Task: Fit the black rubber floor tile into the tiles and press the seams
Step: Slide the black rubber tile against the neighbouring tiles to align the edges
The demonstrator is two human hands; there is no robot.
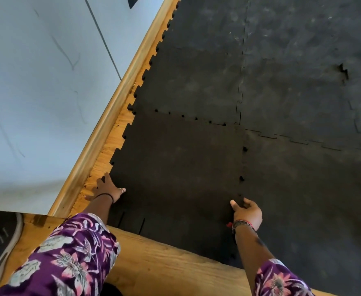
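A black rubber floor tile (179, 167) with toothed edges lies on the wooden floor, bordered by laid black tiles (293, 86) beyond it and to its right. Small gaps show along its far seam (188, 116) and its right seam (242, 163). My left hand (105, 189) grips the tile's near-left edge, fingers curled around it beside the wooden skirting. My right hand (247, 212) holds the tile's near-right corner at the right seam, thumb and fingers pinched on the edge.
A pale wall (36, 92) with a wooden skirting board (111, 107) runs along the left. Bare wooden floor (164, 259) shows in front of the tile. A dark object with a light rim (2, 238) sits at bottom left.
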